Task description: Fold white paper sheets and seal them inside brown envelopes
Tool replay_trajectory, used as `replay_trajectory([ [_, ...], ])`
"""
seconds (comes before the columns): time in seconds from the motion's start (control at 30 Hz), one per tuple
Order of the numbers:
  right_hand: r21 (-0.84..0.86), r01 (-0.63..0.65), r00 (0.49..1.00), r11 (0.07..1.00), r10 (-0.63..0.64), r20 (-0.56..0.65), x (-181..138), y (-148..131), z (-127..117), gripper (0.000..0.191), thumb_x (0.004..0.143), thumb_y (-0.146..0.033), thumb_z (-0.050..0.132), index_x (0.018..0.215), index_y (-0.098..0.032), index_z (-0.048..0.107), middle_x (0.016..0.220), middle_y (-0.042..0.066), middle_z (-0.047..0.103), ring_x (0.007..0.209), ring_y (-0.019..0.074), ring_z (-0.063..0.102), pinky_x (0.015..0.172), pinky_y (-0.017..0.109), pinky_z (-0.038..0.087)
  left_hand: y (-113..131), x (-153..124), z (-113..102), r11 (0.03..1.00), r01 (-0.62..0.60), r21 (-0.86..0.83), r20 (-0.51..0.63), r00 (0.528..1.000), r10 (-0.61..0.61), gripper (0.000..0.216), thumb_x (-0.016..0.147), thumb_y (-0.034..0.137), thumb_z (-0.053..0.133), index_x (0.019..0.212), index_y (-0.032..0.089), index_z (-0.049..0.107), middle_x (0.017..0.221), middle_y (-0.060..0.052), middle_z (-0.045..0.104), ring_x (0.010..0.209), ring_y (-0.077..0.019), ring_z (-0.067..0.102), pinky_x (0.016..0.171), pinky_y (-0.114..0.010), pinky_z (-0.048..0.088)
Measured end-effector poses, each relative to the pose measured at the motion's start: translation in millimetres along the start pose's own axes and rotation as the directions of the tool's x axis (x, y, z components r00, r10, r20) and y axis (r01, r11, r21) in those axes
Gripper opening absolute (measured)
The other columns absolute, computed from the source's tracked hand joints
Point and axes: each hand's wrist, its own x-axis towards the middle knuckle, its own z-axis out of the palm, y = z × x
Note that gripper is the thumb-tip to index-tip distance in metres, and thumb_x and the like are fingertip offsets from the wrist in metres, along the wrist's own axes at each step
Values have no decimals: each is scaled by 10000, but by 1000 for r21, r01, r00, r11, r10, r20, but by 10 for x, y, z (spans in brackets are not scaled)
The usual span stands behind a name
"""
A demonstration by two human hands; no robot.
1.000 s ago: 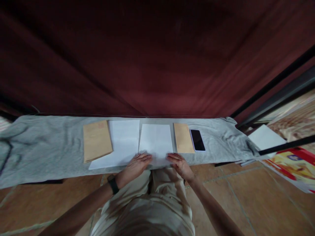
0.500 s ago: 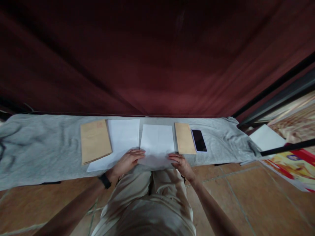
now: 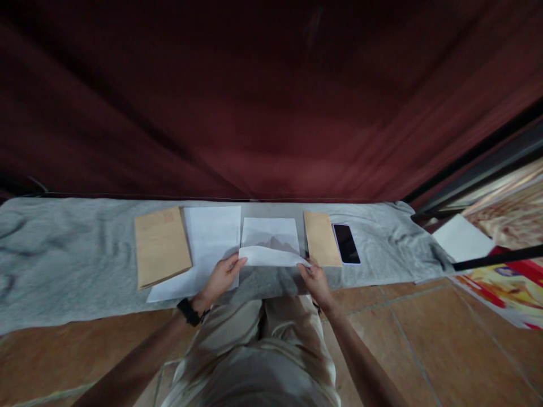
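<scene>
A white sheet of paper [image 3: 271, 230] lies in front of me on the grey cloth, its near part bent up and over toward the far side. My left hand [image 3: 225, 275] pinches the left end of the raised flap, and my right hand [image 3: 313, 277] pinches its right end. Left of it are more white paper [image 3: 214, 232] and, partly over that, brown envelopes [image 3: 162, 246]. A single brown envelope [image 3: 321, 237] lies just beyond my right hand, beside a dark-screened phone [image 3: 347, 244].
The grey cloth [image 3: 390, 243] covers a long narrow surface against a dark red fabric wall [image 3: 271, 124]. Dark metal bars [image 3: 500, 257] stand at the right, near a white sheet [image 3: 463, 238] and a red and yellow printed package [image 3: 504, 288]. Tiled floor [image 3: 424, 328] lies below.
The near edge of the paper has been lifted and folded away from me. Both hands, earlier resting flat at its lower corners, now grip the flap's ends.
</scene>
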Motion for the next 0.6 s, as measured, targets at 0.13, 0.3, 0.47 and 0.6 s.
replay_trajectory([
  [0.13, -37, -3, 1000, 999, 3, -8, -42, -19, 17, 452, 977, -515, 468, 1130, -183, 734, 1064, 114, 784, 1024, 274, 733, 897, 349, 556, -83, -1, -43, 999, -26, -46, 91, 995, 30, 427, 871, 556, 602, 1020, 186, 756, 1003, -75, 786, 928, -246, 717, 860, -351, 581],
  [0.3, -103, -6, 998, 995, 0, -57, 90, -94, 33, 434, 990, -498, 445, 1031, -180, 737, 894, 95, 771, 870, 246, 723, 778, 305, 540, -133, 60, -124, 999, -43, -10, 137, 990, 44, 398, 879, 530, 590, 1000, 189, 756, 995, -76, 783, 924, -249, 713, 865, -356, 577],
  [0.47, -212, -17, 991, 977, -11, -130, 365, -243, 70, 359, 993, -421, 445, 960, -168, 698, 810, 86, 723, 758, 209, 667, 691, 267, 482, 3, 223, -92, 1000, 24, -7, 48, 999, -24, 401, 913, 544, 515, 923, 189, 700, 871, -44, 738, 885, -223, 682, 811, -316, 554],
  [0.6, -318, -79, 988, 945, 30, -154, 537, -311, 124, 308, 997, -360, 441, 964, -165, 677, 826, 82, 725, 743, 195, 662, 684, 256, 456, 56, 374, -16, 992, 100, 72, -78, 992, -94, 408, 902, 560, 482, 696, 213, 541, 638, 24, 548, 650, -151, 537, 612, -247, 445],
])
